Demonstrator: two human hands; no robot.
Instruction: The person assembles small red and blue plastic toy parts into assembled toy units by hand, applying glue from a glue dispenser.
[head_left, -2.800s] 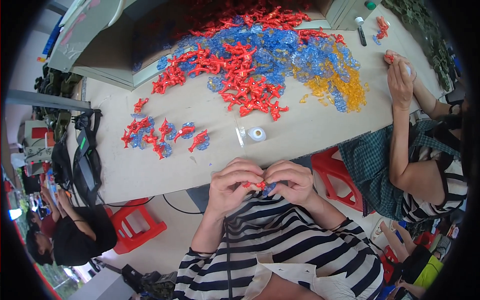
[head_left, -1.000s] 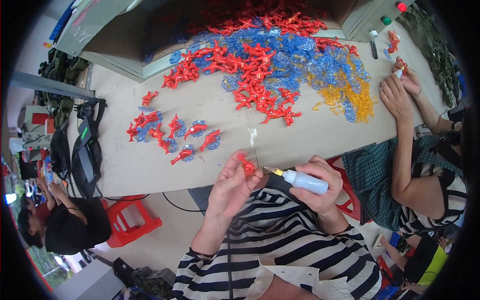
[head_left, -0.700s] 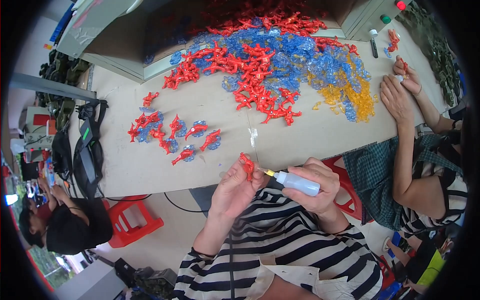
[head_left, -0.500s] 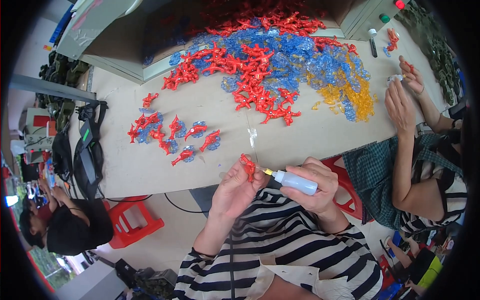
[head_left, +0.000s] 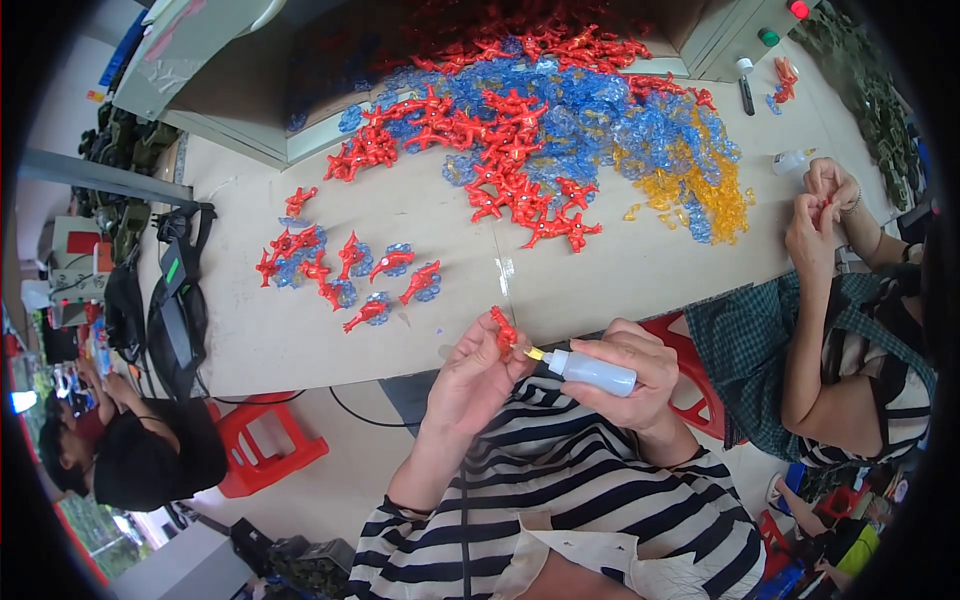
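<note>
Between the thumb and fingers of my left hand [head_left: 468, 372] is a small red plastic figure [head_left: 504, 330], held at the table's front edge. My right hand [head_left: 640, 368] grips a translucent squeeze bottle [head_left: 596, 373] lying nearly level. Its narrow yellow-banded tip [head_left: 535, 353] points left and meets or almost meets the figure; the exact contact is too small to tell. On the table to the left lie several red figures [head_left: 418, 281] joined with or resting on clear blue pieces [head_left: 397, 250].
A big heap of red figures [head_left: 510, 140], clear blue pieces [head_left: 560, 100] and yellow pieces [head_left: 710, 190] spreads across the table's back. At right a co-worker's hands [head_left: 825, 205] hold something small, beside another bottle [head_left: 793, 160]. A black marker [head_left: 746, 88] lies farther back. Red stools [head_left: 262, 440] stand below.
The red figure and both my hands have shifted slightly, the bottle tip staying at the figure. The co-worker has put down a bottle and brought both hands together.
</note>
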